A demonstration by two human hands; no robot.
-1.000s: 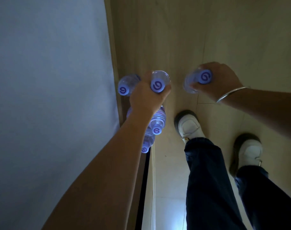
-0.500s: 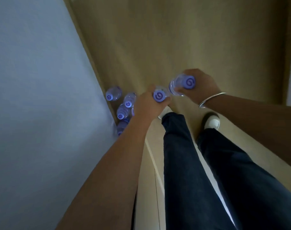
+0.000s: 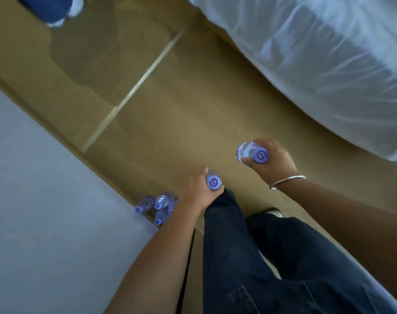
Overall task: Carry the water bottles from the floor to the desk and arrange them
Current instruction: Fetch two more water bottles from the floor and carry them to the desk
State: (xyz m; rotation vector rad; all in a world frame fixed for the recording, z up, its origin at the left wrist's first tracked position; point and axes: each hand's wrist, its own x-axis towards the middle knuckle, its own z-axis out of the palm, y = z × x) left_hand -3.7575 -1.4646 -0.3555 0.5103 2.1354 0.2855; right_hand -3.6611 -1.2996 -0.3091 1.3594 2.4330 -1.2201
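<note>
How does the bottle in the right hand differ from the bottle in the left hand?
The right hand's bottle shows clear shoulder beside its cap; the left hand's bottle shows little but its cap. The right hand's bottle is farther from the floor bottles than the left hand's bottle. Both have purple swirl caps.

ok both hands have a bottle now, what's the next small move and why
Probably carry both to the desk. The left hand grips one bottle, the right hand another, so neither can take more; four bottles remain on the floor.
</note>
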